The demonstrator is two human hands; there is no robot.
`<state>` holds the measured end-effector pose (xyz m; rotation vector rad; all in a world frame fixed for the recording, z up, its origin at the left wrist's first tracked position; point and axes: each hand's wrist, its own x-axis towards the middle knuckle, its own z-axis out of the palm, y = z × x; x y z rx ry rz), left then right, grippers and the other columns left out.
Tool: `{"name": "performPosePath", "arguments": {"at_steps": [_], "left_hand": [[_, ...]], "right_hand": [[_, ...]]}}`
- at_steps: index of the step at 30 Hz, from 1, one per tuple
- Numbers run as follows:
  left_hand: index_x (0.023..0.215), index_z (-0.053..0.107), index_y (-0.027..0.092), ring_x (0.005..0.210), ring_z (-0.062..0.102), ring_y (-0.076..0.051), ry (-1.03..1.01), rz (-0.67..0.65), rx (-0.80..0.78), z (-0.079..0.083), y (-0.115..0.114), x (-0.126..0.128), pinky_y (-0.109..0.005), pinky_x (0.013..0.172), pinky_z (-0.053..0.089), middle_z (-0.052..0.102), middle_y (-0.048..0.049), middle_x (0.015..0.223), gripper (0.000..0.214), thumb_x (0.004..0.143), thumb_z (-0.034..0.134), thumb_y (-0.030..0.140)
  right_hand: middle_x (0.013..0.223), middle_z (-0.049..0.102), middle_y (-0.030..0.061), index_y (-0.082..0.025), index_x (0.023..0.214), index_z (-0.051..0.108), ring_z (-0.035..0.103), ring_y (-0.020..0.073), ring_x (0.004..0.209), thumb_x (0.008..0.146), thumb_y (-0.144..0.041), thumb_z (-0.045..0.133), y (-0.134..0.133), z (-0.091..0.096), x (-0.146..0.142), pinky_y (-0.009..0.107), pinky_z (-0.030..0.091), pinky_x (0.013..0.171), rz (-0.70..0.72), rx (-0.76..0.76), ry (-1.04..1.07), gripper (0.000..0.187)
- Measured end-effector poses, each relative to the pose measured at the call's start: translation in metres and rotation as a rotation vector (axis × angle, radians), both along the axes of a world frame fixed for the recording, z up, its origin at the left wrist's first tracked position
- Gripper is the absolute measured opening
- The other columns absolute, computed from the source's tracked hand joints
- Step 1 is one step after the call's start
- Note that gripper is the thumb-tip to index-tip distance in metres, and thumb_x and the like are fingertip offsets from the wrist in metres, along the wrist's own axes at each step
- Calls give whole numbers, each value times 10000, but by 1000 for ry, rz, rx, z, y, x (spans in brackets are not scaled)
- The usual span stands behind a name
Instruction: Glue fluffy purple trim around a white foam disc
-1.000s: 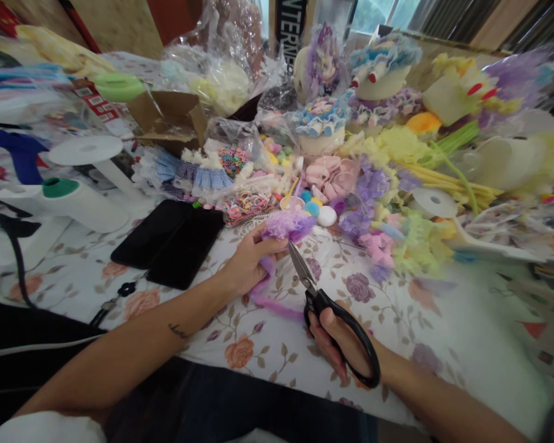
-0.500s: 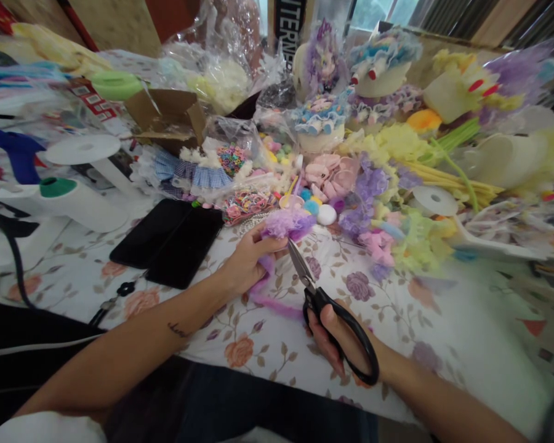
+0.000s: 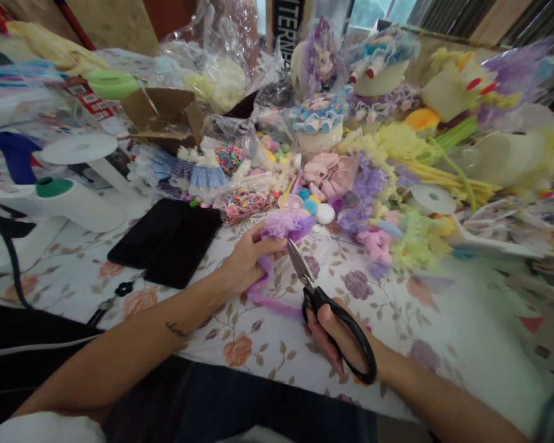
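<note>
My left hand (image 3: 249, 258) pinches a fluffy purple ruffled piece (image 3: 286, 224) just above the flowered tablecloth. From below that hand a fuzzy purple strip (image 3: 277, 304) trails down and curves right toward the scissors. My right hand (image 3: 335, 338) grips black-handled scissors (image 3: 300, 261) through their loops. Their blades look nearly closed, and the tips touch or lie very close to the lower edge of the purple piece by my left thumb. Exactly where the tips meet the material is too small to make out.
Two black phones (image 3: 166, 240) lie left of my left hand. Behind stand small pompoms (image 3: 325, 214), pink pieces (image 3: 330, 172), gingham ruffles (image 3: 207, 175) and a cardboard box (image 3: 166, 117). A blue glue gun (image 3: 12, 151) and white spools are at left; a white tray (image 3: 489, 243) is at right.
Almost nothing differs. Both hands, the scissors and the purple piece keep their places; the whole view has shifted very slightly.
</note>
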<state>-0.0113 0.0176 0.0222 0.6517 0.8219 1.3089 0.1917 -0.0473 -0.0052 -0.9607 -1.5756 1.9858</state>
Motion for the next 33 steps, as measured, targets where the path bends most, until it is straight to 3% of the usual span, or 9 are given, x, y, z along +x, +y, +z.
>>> {"name": "performPosePath", "arguments": {"at_steps": [7, 14, 23, 29, 33], "left_hand": [[923, 703, 180, 936, 712, -198, -6, 3, -10, 1, 0, 0, -419, 1016, 539, 717, 8, 852, 369, 587, 856, 178], [935, 705, 188, 893, 704, -166, -11, 3, -37, 0, 0, -2, -417, 1029, 530, 720, 13, 887, 378, 585, 846, 163], [920, 700, 172, 927, 711, -211, -10, 9, -22, 1, 0, 0, -400, 973, 548, 724, -9, 851, 379, 574, 855, 163], [931, 703, 176, 809, 685, -142, -3, 5, -44, 0, 0, -1, -390, 976, 550, 700, 24, 826, 408, 561, 873, 164], [939, 698, 175, 825, 692, -153, -2, -7, -45, -1, 0, -2, -381, 965, 550, 703, 16, 836, 404, 571, 864, 159]], "right_hand": [[259, 339, -68, -240, 485, 326, 317, 53, 235, 875, -804, 308, 1, 6, -4, 240, 289, 405, -7, 41, -40, 686], [268, 341, -56, -236, 448, 316, 336, 52, 244, 875, -802, 314, 0, 6, -4, 235, 271, 381, 1, 32, -49, 709], [375, 374, -82, -214, 645, 432, 345, 63, 305, 902, -769, 323, 2, 3, 3, 221, 258, 381, 8, -11, -1, 622], [337, 350, -75, -223, 576, 406, 320, 67, 287, 903, -767, 323, 0, 2, 1, 254, 254, 399, -30, 14, -22, 640], [308, 335, -72, -235, 507, 347, 316, 62, 276, 897, -777, 312, 0, 2, 0, 253, 315, 431, -22, 28, -37, 669]]}}
